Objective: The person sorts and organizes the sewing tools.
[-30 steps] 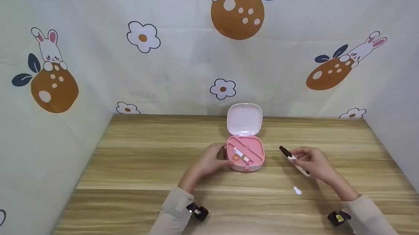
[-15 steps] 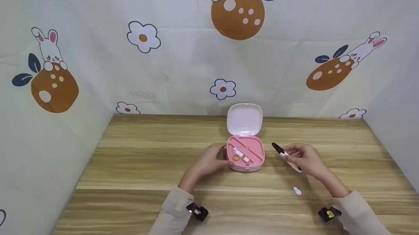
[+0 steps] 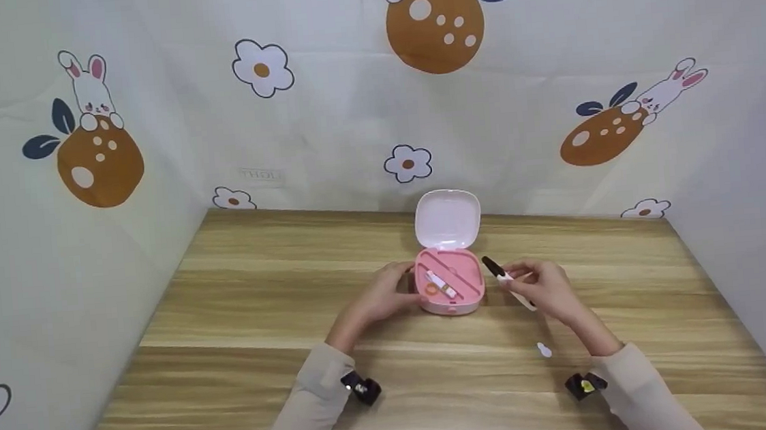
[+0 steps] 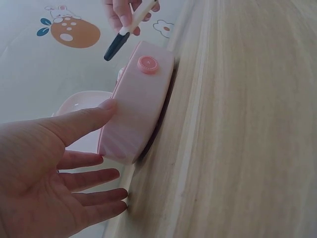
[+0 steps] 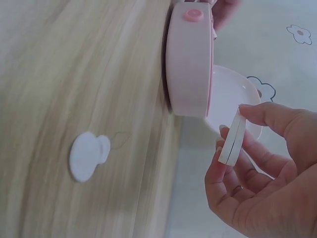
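Observation:
A small pink box (image 3: pixel 469 304) with compartments stands on the table, its white lid (image 3: pixel 448 218) raised at the back. Inside lie a white nail clipper (image 3: pixel 441 284) and a small orange ring-like piece (image 3: pixel 430 290). My left hand (image 3: pixel 382 294) touches the box's left side, thumb at the front corner; the left wrist view has its fingers fairly straight. Just right of the box, my right hand (image 3: pixel 547 291) pinches a slim white tool (image 5: pixel 233 144) between thumb and fingers. Its black end (image 4: pixel 116 47) points up towards the box; its exact kind is unclear.
On the wooden table (image 3: pixel 258 279), a small flat white piece with rounded lobes (image 3: pixel 544 350) lies in front of my right hand. Patterned cloth (image 3: pixel 321 124) closes in the back and both sides, close behind the raised lid.
My right hand has moved left with the slim white tool, bringing its black end near the box's right edge. The left hand and box have stayed in place.

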Demonstrator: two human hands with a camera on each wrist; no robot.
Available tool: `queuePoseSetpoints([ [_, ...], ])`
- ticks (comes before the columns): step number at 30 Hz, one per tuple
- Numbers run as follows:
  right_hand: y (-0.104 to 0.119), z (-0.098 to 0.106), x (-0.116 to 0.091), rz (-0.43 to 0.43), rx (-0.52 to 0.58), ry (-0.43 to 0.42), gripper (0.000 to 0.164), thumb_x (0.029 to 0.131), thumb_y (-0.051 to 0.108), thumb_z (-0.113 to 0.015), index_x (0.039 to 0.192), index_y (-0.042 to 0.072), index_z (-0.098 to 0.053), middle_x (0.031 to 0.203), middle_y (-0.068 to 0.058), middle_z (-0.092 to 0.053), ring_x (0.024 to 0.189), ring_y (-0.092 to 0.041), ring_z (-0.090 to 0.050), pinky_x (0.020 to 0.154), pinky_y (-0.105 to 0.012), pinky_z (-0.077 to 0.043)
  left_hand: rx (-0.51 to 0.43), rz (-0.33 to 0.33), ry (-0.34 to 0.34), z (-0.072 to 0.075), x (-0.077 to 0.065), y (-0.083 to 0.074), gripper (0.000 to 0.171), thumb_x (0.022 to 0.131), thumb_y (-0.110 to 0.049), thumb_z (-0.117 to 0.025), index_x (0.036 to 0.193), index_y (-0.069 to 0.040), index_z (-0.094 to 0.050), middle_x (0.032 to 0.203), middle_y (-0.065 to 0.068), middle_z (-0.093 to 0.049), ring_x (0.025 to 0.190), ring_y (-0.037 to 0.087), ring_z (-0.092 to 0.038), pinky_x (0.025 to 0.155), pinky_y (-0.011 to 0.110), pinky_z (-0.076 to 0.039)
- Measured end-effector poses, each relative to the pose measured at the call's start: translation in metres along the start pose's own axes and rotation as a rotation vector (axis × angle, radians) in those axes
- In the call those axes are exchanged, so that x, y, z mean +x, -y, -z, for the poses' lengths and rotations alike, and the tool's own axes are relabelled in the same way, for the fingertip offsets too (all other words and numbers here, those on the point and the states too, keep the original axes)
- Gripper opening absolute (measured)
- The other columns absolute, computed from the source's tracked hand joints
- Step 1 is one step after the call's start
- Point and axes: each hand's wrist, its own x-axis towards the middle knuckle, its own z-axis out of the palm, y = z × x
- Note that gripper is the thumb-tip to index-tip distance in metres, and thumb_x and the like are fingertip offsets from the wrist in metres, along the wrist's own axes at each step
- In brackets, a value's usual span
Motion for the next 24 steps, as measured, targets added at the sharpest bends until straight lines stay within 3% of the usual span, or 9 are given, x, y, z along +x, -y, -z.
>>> queuePoseSetpoints([
  [5,0.004,-0.004,0.003,0.02,0.001,-0.003,0.029,0.093,0.003,-0.076,0.117,-0.014,-0.072,0.1,-0.022,-0.075,0.08,-0.016,-0.068,0.067,-0.016,-0.054,-0.017,0.005,0.003,0.0,0.0,0.0,0.073,0.093,-0.022,-0.082,0.155,-0.001,-0.05,0.15,0.021,-0.056,0.143,0.037,-0.049,0.124,0.051,-0.038],
  [12,0.009,-0.01,0.005,0.035,0.014,-0.007,0.031,0.089,-0.001,-0.076,0.117,-0.013,-0.072,0.098,-0.021,-0.075,0.079,-0.014,-0.07,0.065,-0.014,-0.053,0.047,-0.041,-0.006,0.001,0.0,0.0,0.072,0.093,-0.023,-0.082,0.153,0.0,-0.05,0.152,0.023,-0.055,0.145,0.038,-0.048,0.125,0.052,-0.036],
  [24,0.014,-0.017,0.013,0.015,0.01,0.009,0.033,0.089,0.004,-0.08,0.116,-0.014,-0.073,0.096,-0.021,-0.075,0.075,-0.011,-0.068,0.062,-0.014,-0.053,0.021,-0.039,-0.007,0.0,0.0,0.002,0.073,0.091,-0.022,-0.084,0.153,-0.001,-0.051,0.15,0.023,-0.056,0.142,0.039,-0.05,0.125,0.053,-0.036],
])
